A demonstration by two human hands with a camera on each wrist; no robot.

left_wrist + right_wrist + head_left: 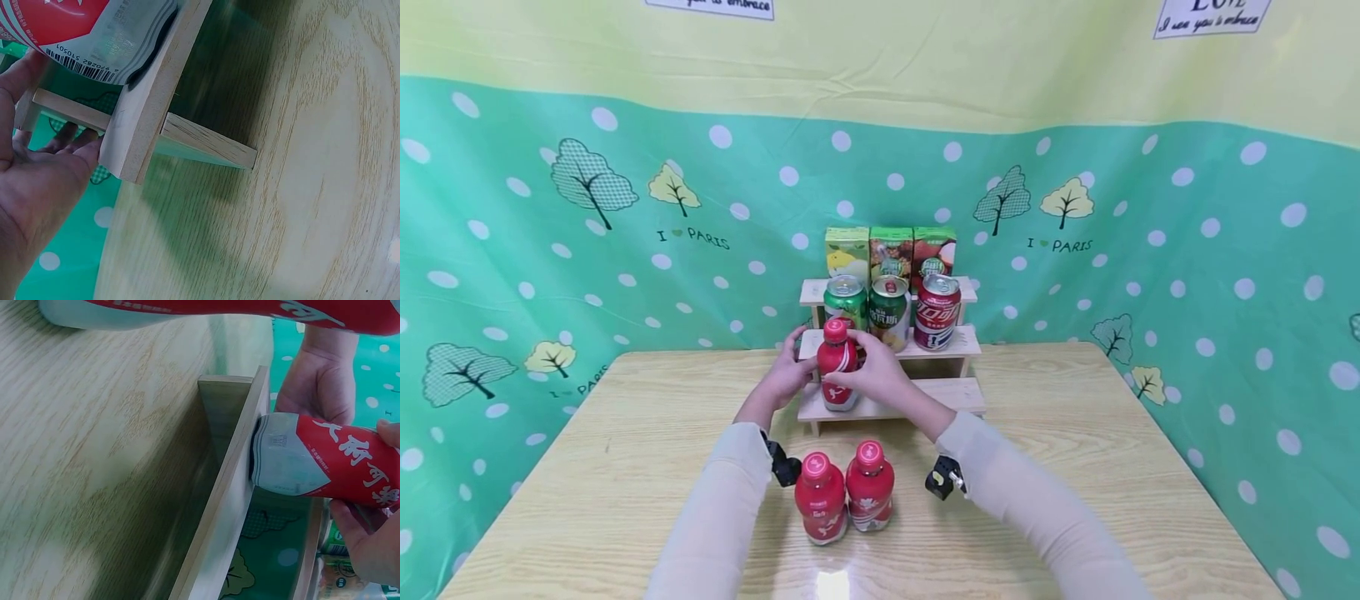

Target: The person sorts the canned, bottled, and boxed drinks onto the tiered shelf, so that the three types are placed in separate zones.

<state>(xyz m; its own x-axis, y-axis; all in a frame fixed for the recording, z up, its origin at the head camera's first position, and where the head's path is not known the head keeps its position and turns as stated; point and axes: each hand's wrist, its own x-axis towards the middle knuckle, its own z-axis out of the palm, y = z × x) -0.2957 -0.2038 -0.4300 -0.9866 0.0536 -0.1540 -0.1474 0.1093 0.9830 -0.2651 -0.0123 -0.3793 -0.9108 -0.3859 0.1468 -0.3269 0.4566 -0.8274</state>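
A red drink bottle (837, 367) stands upright at the left end of the lowest step of a wooden stepped shelf (925, 398). My right hand (880, 375) grips its body from the right, thumb and palm wrapped round the label (325, 462). My left hand (784, 377) rests against the shelf's left end, its fingers (69, 134) reaching fairly straight behind the board (156, 94), thumb close to the bottle's base (69, 31). Two more red bottles (822, 498) (870, 487) stand side by side on the table in front of me, between my forearms.
The middle step carries three cans: green (846, 302), green-yellow (890, 310) and red (937, 310). Three juice cartons (891, 250) line the top step. The shelf sits at the back of a light wooden table (625, 433), against a green dotted cloth wall.
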